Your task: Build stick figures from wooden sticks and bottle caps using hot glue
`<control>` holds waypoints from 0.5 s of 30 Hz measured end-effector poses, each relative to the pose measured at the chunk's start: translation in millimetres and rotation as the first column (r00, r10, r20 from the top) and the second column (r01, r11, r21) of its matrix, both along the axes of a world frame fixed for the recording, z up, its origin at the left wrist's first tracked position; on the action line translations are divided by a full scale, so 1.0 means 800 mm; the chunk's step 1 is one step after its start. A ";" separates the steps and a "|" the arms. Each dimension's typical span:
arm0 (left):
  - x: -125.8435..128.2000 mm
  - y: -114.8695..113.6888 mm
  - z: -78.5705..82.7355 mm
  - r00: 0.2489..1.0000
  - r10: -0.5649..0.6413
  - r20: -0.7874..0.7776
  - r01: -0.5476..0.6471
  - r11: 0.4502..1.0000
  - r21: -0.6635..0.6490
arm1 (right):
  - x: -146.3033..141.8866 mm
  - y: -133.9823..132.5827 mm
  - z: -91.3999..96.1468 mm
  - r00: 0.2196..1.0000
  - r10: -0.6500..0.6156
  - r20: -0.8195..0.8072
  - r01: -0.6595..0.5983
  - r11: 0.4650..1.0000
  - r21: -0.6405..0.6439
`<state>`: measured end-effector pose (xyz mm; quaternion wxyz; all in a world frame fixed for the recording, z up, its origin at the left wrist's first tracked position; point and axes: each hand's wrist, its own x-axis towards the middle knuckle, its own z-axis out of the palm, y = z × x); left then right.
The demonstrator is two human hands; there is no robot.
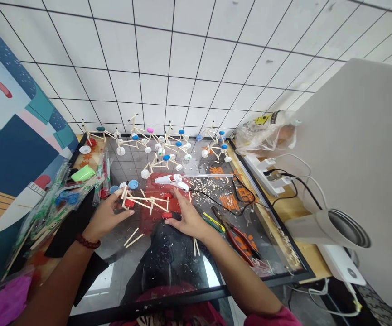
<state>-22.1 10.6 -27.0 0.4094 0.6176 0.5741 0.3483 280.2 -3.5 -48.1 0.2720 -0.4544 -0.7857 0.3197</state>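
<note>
Together, a person's left hand (109,216) and right hand (189,219) work over a glass tabletop (128,160) scattered with wood shavings. The left hand's fingers (123,195) press against one end of a frame of wooden sticks (144,201) fitted with red bottle caps, though whether they firmly grip it cannot be told. The frame lies on the glass between the hands. The right hand is open with its fingers spread, holding nothing, its fingertips just beside a loose red bottle cap (167,215). A white hot glue gun (171,181) lies just above the frame, its black cord trailing off to the right. Two blue bottle caps (133,184) sit near the left hand, and a beaded bracelet (87,241) circles the left wrist. Farther up the table, a cluster of finished stick models (158,145) stands on white, blue and pink caps. To the right lie red-handled pliers (238,240) and a yellow utility knife (213,222). A white power strip (267,174) and a plastic bag (267,136) sit beyond them, while packets of craft supplies (56,213) are piled on the left, against a painted wall (15,136).
</note>
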 end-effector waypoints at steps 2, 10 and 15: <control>0.001 -0.001 0.002 0.998 -0.032 0.060 0.034 0.999 -0.030 | 0.000 0.000 0.000 1.000 -0.003 0.010 0.003 1.000 -0.001; 0.001 0.001 0.001 0.998 0.007 0.065 -0.008 1.000 0.018 | 0.000 -0.002 0.004 1.000 0.013 0.017 -0.013 1.000 -0.010; 0.002 0.002 0.005 0.999 -0.010 0.036 0.010 1.000 0.002 | 0.001 -0.002 0.004 1.000 0.018 0.019 -0.018 1.000 -0.002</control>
